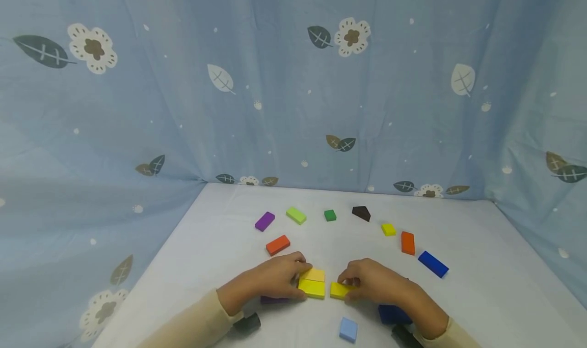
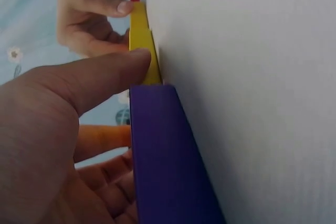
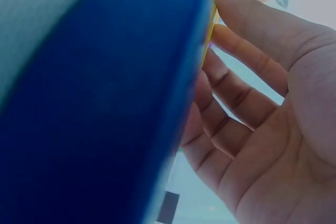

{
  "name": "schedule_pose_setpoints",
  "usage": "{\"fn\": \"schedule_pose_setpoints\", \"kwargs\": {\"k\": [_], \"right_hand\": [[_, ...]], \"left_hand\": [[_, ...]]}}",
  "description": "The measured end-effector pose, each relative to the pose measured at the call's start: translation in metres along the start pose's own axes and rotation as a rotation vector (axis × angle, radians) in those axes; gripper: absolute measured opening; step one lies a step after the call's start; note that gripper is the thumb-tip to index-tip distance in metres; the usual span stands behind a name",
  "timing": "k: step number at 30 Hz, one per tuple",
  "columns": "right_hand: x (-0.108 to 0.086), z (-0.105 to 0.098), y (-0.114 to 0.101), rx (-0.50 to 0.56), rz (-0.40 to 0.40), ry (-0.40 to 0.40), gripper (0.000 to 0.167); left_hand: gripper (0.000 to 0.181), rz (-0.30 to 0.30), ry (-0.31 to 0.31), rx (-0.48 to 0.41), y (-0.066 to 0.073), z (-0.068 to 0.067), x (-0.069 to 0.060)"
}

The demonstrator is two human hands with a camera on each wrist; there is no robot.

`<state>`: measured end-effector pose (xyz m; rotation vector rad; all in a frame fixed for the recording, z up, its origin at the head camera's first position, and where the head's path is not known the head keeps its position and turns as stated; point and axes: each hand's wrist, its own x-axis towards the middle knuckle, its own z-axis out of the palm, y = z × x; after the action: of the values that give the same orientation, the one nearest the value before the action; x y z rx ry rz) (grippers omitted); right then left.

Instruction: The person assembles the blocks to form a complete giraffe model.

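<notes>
On the white table my left hand [image 1: 277, 276] pinches two yellow blocks lying edge to edge, thumb on the near side and index finger on the far side. The far one is a paler yellow block [image 1: 314, 274], the near one a bright yellow block [image 1: 313, 289]. Just to their right, across a narrow gap, my right hand [image 1: 378, 282] pinches another yellow block [image 1: 338, 290] between thumb and fingers. A purple block [image 2: 163, 150] lies under the left hand, close to the camera. Below the right wrist is a dark blue block [image 3: 115, 77].
A light blue block [image 1: 348, 329] lies nearest me. Behind the hands, loose blocks form an arc: orange [image 1: 277, 245], purple [image 1: 265, 221], light green [image 1: 296, 215], green [image 1: 330, 215], black [image 1: 361, 213], small yellow [image 1: 388, 229], orange-red [image 1: 407, 242] and blue [image 1: 433, 264]. A patterned curtain [image 1: 284, 93] surrounds the table.
</notes>
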<state>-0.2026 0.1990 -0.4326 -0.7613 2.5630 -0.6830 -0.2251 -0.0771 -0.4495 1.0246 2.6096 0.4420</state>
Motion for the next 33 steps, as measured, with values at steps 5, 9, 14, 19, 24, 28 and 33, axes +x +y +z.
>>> {"fn": "schedule_pose_setpoints", "kwargs": {"k": [5, 9, 14, 19, 24, 28, 33], "right_hand": [[0.0015, 0.0015, 0.0003, -0.023, -0.042, 0.013, 0.028], [0.0022, 0.0022, -0.0004, -0.035, -0.062, 0.015, 0.027], [0.0033, 0.0042, -0.0006, -0.036, -0.064, 0.014, 0.027], [0.0036, 0.0061, -0.0014, -0.033, -0.045, 0.014, 0.027], [0.0037, 0.0080, -0.0033, -0.029, -0.031, 0.013, 0.027], [0.0033, 0.0089, -0.0037, -0.034, -0.035, 0.017, 0.027], [0.0026, 0.0091, -0.0051, -0.039, -0.035, 0.016, 0.027]], "left_hand": [[0.068, -0.019, 0.023, 0.006, 0.0040, 0.0020, 0.0002], [0.068, -0.021, 0.026, -0.009, 0.0047, 0.0022, 0.0003], [0.068, -0.015, 0.019, -0.029, 0.0028, 0.0035, 0.0005], [0.067, -0.012, 0.008, -0.046, 0.0023, 0.0036, 0.0004], [0.067, -0.004, -0.004, -0.052, 0.0024, 0.0030, -0.0004], [0.067, 0.000, -0.011, -0.049, 0.0029, 0.0017, -0.0010], [0.066, 0.001, -0.015, -0.046, 0.0029, 0.0017, -0.0011]]}}
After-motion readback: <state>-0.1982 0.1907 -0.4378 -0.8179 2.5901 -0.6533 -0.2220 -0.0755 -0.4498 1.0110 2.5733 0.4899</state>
